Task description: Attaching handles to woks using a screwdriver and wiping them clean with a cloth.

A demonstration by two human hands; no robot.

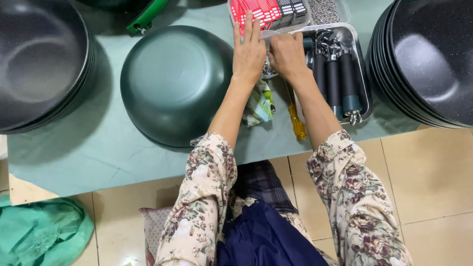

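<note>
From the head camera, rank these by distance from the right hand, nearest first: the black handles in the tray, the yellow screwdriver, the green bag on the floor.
From the right hand:
1. Black handles, just to its right in the metal tray.
2. Yellow screwdriver, below it beside the forearm.
3. Green bag, far lower left on the floor.

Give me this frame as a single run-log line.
left hand: flat, fingers extended, beside upturned green pan | right hand: closed on small part, unclear | metal tray: dark handles

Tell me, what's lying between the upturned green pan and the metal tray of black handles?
In the head view: both hands, left and right, a crumpled green-patterned cloth, and a yellow-handled screwdriver.
</note>
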